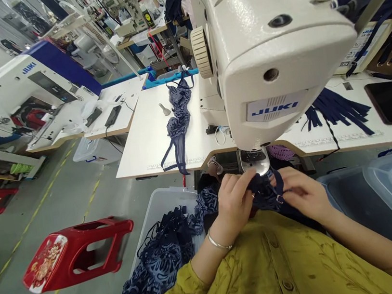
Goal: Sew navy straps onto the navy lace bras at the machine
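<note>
From the head view I have the bra [266,200] between the two hands, at the shirt [266,259] front and just under the metal plate [262,166] of the machine [271,58]. The left hand [234,192] is closed on dark cloth on one side; the right hand [302,193] pinches the strap [279,183] by its ring [279,199]. The relation I judge most important is strap to plate: the strap's long axis runs roughly up and down, just right of the plate, with the right hand nearer the strap. I can't tell whether cloth touches the plate.
</note>
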